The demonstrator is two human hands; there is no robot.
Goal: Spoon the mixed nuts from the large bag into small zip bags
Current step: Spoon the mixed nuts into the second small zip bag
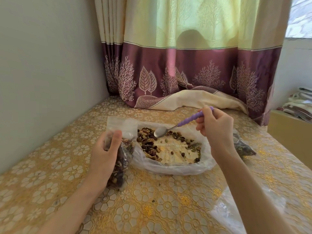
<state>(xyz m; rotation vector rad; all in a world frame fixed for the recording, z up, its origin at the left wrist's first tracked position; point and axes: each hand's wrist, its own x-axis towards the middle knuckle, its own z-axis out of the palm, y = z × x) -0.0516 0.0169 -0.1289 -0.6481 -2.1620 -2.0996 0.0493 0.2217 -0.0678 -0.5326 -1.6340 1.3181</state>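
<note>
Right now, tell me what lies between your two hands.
Head view: the large bag of mixed nuts lies between left hand and right hand.

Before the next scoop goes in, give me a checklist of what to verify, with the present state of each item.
1. Spoon gripped: ok; the right hand holds its purple handle.
2. Spoon loaded: not ok; the bowl looks empty, hovering over the nuts.
3. Small zip bag held: ok; the left hand grips it beside the large bag.
4. Small bag mouth open: cannot tell; its top stands up but the opening is unclear.
5. Nuts left to scoop: ok; they lie mostly along the large bag's left and far sides, the middle nearly bare.
6. Room in the small bag: ok; the upper part is clear.
</note>
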